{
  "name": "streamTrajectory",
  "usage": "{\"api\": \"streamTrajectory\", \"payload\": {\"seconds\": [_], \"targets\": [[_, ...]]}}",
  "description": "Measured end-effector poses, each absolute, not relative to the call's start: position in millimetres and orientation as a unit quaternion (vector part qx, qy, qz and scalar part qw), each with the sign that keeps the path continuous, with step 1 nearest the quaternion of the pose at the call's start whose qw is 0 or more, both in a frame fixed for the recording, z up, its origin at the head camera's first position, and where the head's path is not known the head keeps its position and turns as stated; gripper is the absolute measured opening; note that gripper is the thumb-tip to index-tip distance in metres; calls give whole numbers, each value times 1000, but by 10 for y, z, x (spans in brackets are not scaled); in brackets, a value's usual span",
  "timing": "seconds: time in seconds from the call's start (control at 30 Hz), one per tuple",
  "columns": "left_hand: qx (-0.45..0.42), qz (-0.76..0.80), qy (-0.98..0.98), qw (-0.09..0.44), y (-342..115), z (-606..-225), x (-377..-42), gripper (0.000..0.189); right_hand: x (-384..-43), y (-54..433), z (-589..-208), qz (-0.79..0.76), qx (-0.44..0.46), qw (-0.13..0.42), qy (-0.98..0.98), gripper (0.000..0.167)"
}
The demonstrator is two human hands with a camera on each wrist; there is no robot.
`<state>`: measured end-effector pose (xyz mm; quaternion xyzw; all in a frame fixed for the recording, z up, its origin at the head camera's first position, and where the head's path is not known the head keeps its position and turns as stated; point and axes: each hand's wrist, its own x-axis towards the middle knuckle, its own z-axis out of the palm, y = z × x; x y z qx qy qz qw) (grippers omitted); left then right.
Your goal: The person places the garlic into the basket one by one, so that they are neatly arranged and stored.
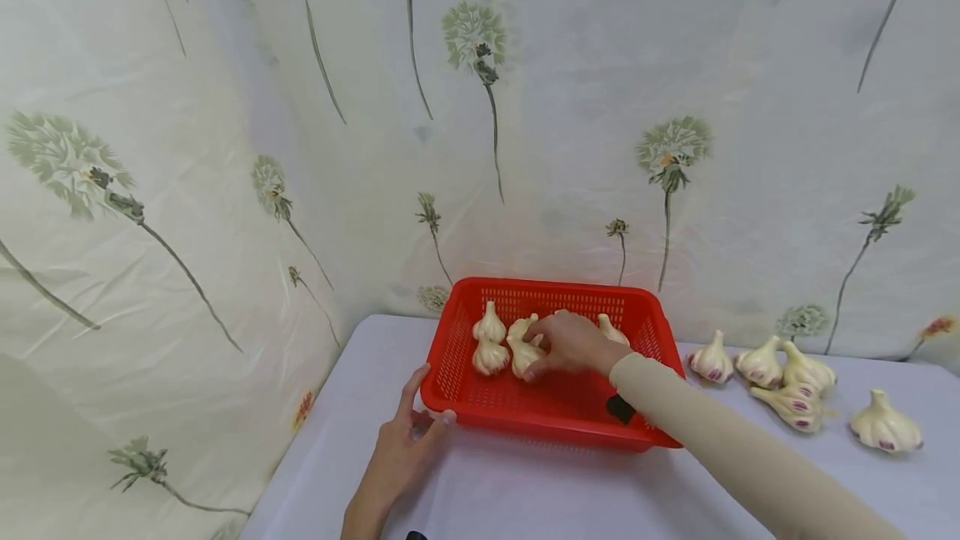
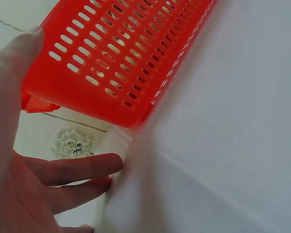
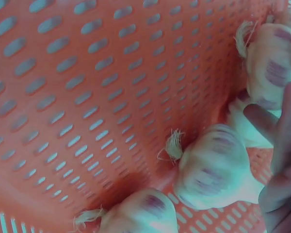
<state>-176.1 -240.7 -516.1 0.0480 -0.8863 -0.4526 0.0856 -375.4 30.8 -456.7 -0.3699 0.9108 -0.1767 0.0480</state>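
In the head view a red perforated plastic basket (image 1: 555,432) stands on the table with several white, purple-streaked garlic bulbs in it. My right hand (image 1: 573,342) reaches in from the right, thumb and fingers curled round a garlic bulb (image 1: 527,359) near the middle. Beside it on the left are two more bulbs, one garlic bulb (image 1: 491,357) in front of the other. The right wrist view shows the held bulb (image 3: 270,70) by the fingers, partly cut off. My left hand (image 1: 405,444) touches the basket's front left corner, its fingers mostly straight (image 2: 82,170).
On the table (image 1: 330,407) right of the basket lie several loose garlic bulbs (image 1: 798,394), with a single bulb (image 1: 887,425) farther right. A dandelion-patterned cloth (image 1: 555,190) hangs behind and to the left. My right sleeve (image 1: 720,440) crosses the basket's right front rim.
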Motion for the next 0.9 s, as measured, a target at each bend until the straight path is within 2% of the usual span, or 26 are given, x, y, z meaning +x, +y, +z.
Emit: {"api": "streamTrajectory", "payload": {"seconds": [0.23,0.4,0.63,0.9], "targets": [[38,-445,-889,102,-2401,-5180,-1758,75,-3730,484,-4326,-241,-346,98,901,61],[40,-444,-889,103,-2399,-5198,-1737,74,-3700,819,-4029,-260,-346,85,898,60],[44,-440,-891,100,-2363,-5202,-1735,75,-3687,1547,-3591,-227,-314,32,921,60],[59,-431,-895,93,-2359,-5176,-1714,76,-3562,2516,-3576,-199,-232,49,951,73]]}}
